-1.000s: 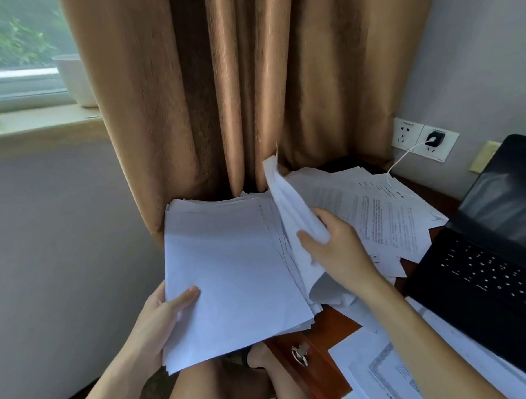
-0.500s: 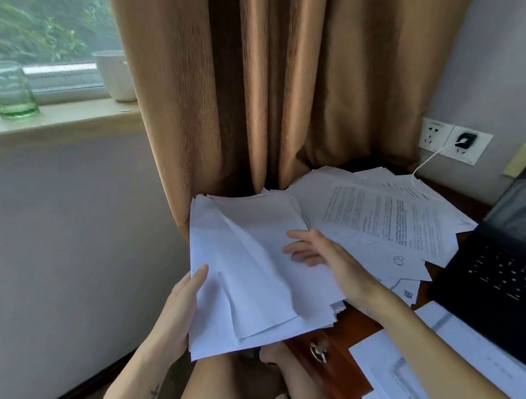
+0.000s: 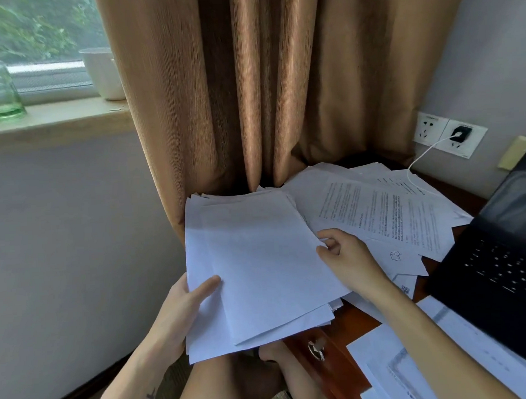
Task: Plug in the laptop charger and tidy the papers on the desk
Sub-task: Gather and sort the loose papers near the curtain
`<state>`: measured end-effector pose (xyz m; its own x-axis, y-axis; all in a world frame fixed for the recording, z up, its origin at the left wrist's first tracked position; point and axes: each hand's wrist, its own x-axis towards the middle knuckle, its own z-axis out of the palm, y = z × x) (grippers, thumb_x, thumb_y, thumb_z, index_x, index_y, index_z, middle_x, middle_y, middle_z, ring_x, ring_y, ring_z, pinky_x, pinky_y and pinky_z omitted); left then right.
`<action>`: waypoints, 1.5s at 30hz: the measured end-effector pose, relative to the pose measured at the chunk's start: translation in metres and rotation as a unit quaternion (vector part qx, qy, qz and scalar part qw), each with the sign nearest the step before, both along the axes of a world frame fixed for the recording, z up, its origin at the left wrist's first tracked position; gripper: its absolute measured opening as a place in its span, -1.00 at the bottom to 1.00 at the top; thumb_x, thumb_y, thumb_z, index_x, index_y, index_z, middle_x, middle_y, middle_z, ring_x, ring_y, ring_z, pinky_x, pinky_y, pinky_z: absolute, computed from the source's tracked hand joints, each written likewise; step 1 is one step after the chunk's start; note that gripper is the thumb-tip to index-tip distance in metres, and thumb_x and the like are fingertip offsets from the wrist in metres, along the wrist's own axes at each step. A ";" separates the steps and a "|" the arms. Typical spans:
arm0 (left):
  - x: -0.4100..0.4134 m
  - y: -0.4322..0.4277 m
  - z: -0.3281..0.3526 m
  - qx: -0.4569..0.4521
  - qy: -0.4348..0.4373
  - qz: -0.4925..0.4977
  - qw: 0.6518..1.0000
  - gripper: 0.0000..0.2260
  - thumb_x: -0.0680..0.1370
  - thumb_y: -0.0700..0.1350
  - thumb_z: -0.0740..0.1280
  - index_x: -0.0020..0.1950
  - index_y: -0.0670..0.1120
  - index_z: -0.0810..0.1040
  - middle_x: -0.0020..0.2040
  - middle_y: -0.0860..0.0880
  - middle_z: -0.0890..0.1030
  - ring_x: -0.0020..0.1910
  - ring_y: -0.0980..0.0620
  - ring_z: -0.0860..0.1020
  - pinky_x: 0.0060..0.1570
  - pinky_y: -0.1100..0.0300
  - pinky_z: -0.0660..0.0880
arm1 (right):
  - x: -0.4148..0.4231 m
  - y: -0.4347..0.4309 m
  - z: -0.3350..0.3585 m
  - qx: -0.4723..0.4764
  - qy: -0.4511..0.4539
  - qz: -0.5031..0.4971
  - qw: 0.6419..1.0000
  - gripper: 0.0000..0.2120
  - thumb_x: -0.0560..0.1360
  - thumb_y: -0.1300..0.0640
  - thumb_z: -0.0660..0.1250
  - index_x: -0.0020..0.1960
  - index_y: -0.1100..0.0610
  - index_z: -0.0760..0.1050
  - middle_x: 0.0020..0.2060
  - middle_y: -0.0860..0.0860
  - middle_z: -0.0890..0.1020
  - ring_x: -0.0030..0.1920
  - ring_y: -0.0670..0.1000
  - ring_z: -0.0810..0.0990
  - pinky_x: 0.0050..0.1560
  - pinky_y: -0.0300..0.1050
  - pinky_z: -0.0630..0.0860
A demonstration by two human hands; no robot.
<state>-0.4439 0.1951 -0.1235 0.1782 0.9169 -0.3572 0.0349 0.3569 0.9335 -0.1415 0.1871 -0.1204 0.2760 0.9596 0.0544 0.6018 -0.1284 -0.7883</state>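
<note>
Paper stack (image 3: 258,269) overhangs the desk (image 3: 351,319) edge. Left hand (image 3: 182,311) grips the stack's lower-left corner, thumb on top. Right hand (image 3: 349,262) pinches the stack's right edge. Loose sheets (image 3: 377,212) lie right of the stack. Charger plug (image 3: 460,132) sits in the wall socket (image 3: 470,148), upper right of the stack. Open laptop (image 3: 499,264) is far right of the stack.

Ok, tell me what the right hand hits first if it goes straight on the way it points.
The stack of papers: the right hand points up and to the left and pinches the stack's right edge. Beyond the stack the curtain probably comes next, though depth is unclear.
</note>
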 end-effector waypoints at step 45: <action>-0.017 0.014 -0.017 -0.035 -0.063 0.034 0.997 -0.77 0.63 -0.24 0.38 0.25 0.00 0.58 0.08 -0.12 0.75 0.05 -0.29 0.71 0.20 -0.34 0.56 | 0.060 0.049 0.011 -0.167 -0.345 0.122 0.916 -0.01 0.41 -0.57 0.14 0.65 -0.11 -0.10 0.63 -0.11 -0.03 0.59 -0.01 -0.06 0.57 0.01 -0.07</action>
<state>-0.4608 0.2089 -0.1407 0.1642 0.9017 -0.4000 -0.1076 0.4194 0.9014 -0.0816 0.2359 -0.1091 0.0624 0.9831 -0.1719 0.9845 -0.0889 -0.1511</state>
